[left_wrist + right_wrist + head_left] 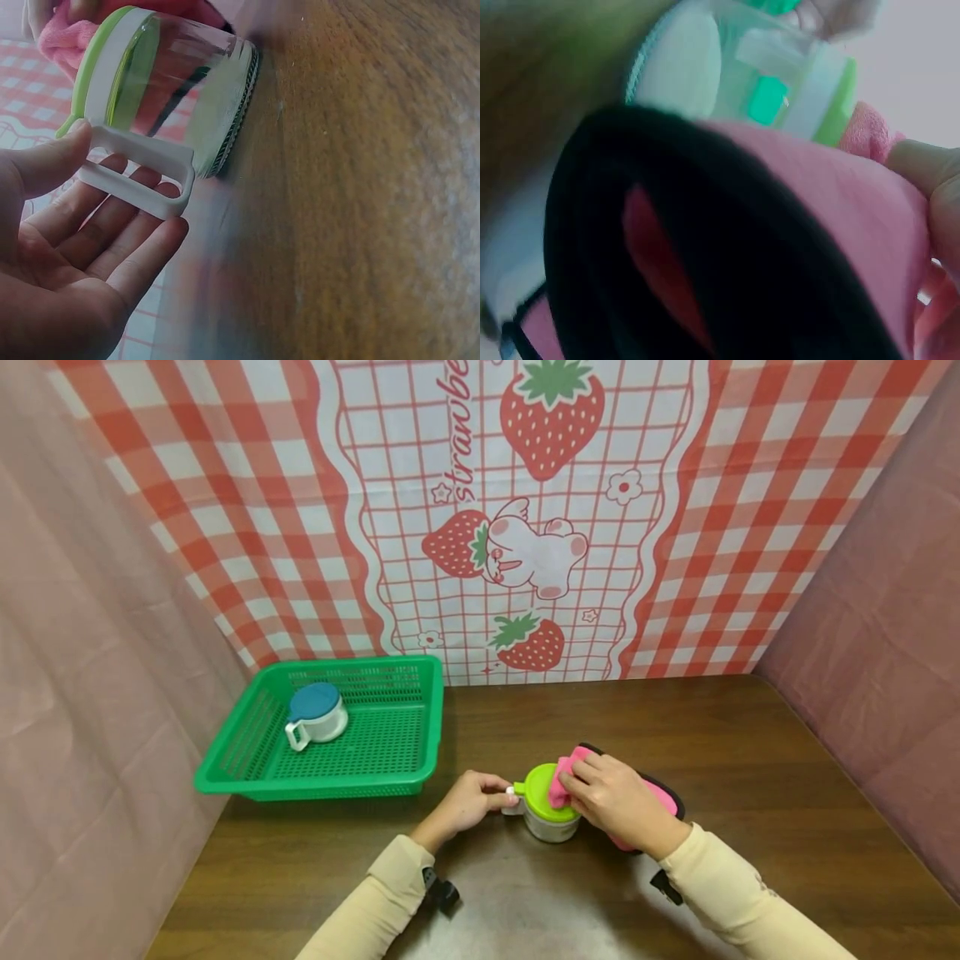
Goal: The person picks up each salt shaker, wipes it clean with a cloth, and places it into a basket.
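Note:
A clear glass jar [180, 82] with a green lid [542, 793] and a white handle [135, 187] stands upright on the wooden table. My left hand [467, 802] holds the handle, the thumb on its top end and fingers curled behind it in the left wrist view. With my right hand [618, 802] I grip a pink cloth [562, 781] with black edging and press it on the right part of the lid. The rest of the cloth [832, 195] hangs beside the jar and covers much of the right wrist view.
At the left of the table stands a green plastic basket [431, 735]. Inside it sits a similar handled jar [322, 725] with a blue lid [315, 700]. A strawberry-print checked curtain [480, 518] hangs behind the table, and pink curtains [870, 635] flank both sides.

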The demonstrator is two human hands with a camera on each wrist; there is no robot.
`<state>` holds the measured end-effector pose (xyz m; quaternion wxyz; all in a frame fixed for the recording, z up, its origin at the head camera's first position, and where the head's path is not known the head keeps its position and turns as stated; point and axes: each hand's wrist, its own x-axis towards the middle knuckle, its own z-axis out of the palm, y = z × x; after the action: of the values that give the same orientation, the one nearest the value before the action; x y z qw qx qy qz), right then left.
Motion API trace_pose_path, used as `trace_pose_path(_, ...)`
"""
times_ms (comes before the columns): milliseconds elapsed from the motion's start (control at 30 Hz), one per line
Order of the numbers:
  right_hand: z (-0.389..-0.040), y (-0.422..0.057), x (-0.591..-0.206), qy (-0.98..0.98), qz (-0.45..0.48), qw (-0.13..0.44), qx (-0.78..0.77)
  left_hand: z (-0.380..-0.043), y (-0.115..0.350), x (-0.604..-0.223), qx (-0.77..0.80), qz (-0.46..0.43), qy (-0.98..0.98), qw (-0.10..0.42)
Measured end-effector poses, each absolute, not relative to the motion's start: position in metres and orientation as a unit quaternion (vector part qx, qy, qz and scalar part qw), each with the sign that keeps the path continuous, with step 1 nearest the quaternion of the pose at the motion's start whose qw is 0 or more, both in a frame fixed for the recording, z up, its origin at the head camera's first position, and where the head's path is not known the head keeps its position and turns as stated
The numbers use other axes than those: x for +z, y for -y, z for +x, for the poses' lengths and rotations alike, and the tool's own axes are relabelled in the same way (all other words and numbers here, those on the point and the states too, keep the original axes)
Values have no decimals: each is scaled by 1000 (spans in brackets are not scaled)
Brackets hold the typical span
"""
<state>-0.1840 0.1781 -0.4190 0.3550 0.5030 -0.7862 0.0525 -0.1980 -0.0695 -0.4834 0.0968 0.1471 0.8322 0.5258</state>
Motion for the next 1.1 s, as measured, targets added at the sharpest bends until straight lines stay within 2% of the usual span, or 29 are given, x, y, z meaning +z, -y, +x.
trace_pose_path(533,-169,-179,-419,841,456,286,54,-198,69,-483,508,151,-844,83)
trace_pose_path(867,-171,-177,-419,827,490,271,47,-197,68,-481,514,149,-840,89)
trace_pose_path(1100,-174,-167,-417,824,498,267,27,-197,70,-483,506,169,-843,72)
